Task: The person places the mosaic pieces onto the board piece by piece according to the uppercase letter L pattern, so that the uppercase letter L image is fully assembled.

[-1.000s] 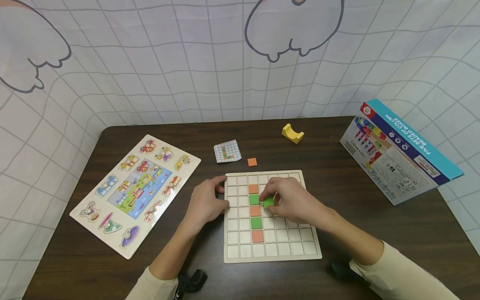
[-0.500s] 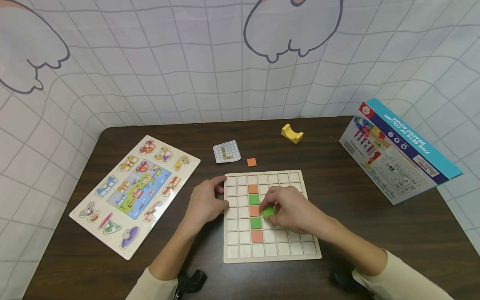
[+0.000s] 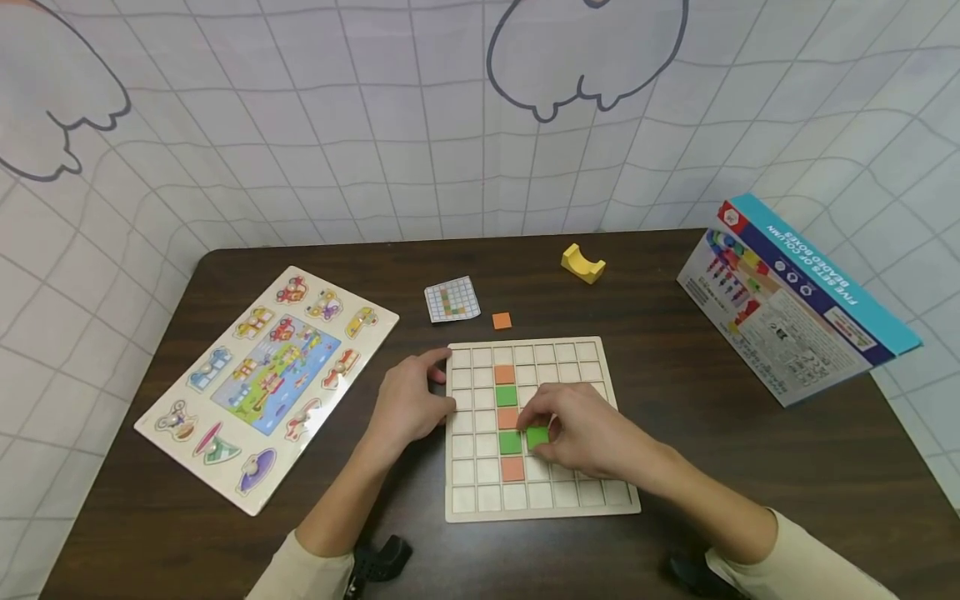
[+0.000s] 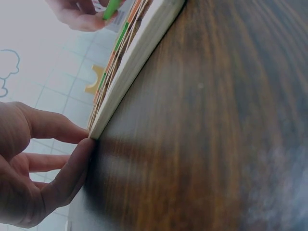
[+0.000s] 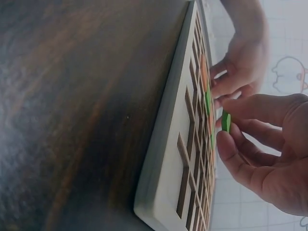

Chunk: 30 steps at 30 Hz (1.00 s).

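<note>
A pale wooden grid board (image 3: 543,514) lies flat on the table, with orange and green square tiles in one column of its cells. My left hand (image 3: 408,400) holds the board's left edge near the far corner by thumb and fingertips. Between the thumb and fingers of my right hand (image 3: 588,433) is a green square tile (image 3: 537,437), just right of the tile column. In the right wrist view this green tile (image 5: 226,121) stands on edge, pinched slightly above the board. An orange tile (image 3: 502,321) lies loose beyond the board, next to a small pattern card (image 3: 452,300).
To the left lies a knobbed picture puzzle board (image 3: 352,293). A yellow curved block (image 3: 582,264) sits near the table's far edge. A blue and white toy box (image 3: 798,304) stands at the right. Behind the table hangs a gridded white cloth (image 3: 420,167).
My right hand has moved a little toward me over the board, carrying the green tile from beside the middle orange tile to beside the lower green one. My left hand stays put.
</note>
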Each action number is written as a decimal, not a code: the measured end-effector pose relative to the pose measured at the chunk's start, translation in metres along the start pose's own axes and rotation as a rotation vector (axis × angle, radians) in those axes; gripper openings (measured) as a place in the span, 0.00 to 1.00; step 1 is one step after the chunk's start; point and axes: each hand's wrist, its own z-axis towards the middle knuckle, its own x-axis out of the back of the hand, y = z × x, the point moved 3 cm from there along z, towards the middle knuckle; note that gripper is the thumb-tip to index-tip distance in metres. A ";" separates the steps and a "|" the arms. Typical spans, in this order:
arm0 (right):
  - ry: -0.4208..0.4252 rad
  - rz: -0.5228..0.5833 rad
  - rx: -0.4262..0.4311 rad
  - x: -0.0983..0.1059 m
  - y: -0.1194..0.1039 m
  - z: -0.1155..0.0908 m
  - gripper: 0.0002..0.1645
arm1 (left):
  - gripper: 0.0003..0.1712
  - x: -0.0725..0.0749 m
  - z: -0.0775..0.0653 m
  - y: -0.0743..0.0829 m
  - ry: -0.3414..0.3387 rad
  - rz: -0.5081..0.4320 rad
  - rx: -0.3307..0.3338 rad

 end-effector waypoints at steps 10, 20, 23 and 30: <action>-0.034 0.015 -0.005 -0.005 -0.001 -0.005 0.13 | 0.42 0.001 0.000 0.000 0.000 0.032 -0.010; -0.077 0.037 -0.006 -0.011 -0.001 -0.008 0.13 | 0.42 0.001 0.001 0.000 -0.003 0.032 -0.004; -0.076 0.016 0.005 -0.013 -0.001 -0.008 0.14 | 0.42 0.000 0.001 0.000 -0.005 0.034 -0.006; -0.065 -0.010 0.038 -0.014 -0.002 -0.009 0.15 | 0.43 0.001 0.000 0.001 -0.005 0.039 -0.003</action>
